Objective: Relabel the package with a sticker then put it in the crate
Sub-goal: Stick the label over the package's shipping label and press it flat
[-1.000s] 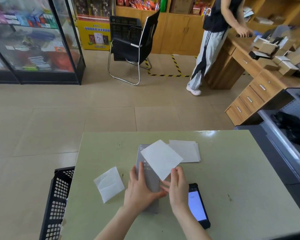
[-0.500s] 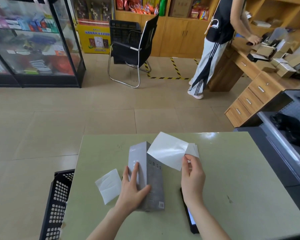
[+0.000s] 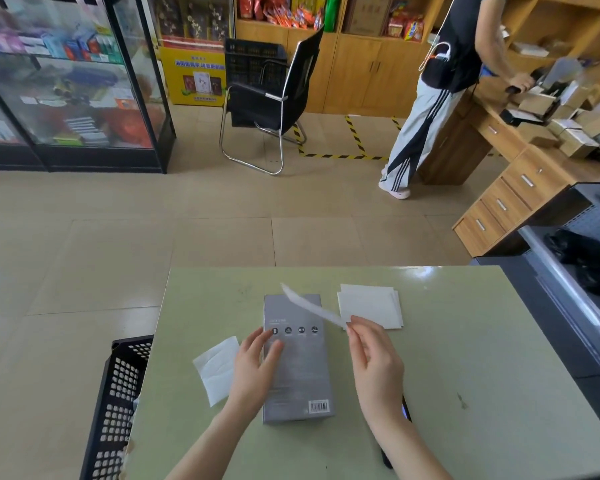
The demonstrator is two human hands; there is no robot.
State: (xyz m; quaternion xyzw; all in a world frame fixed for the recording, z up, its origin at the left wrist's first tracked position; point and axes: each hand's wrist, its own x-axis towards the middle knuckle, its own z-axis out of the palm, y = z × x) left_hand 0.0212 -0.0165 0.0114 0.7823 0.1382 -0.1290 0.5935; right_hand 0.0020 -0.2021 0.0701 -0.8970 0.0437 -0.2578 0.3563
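Note:
A grey package (image 3: 297, 372) lies flat on the green table (image 3: 465, 358), its barcode end nearest me. My left hand (image 3: 253, 368) rests on the package's left edge with the fingers spread over its top face. My right hand (image 3: 374, 358) pinches one corner of a white sticker (image 3: 310, 304), which hangs edge-on in the air above the package's far end. A black perforated crate (image 3: 118, 403) stands on the floor against the table's left side.
A white backing sheet (image 3: 217, 368) lies left of the package, and a small stack of white stickers (image 3: 369, 306) lies to its right. A dark phone (image 3: 406, 412) is partly hidden under my right wrist. A person (image 3: 440, 81) stands at a wooden desk at the back right.
The package has been laid flat with a different face up. My right hand has lifted the sticker and turned it edge-on over the package's far end. The left hand stays on the package.

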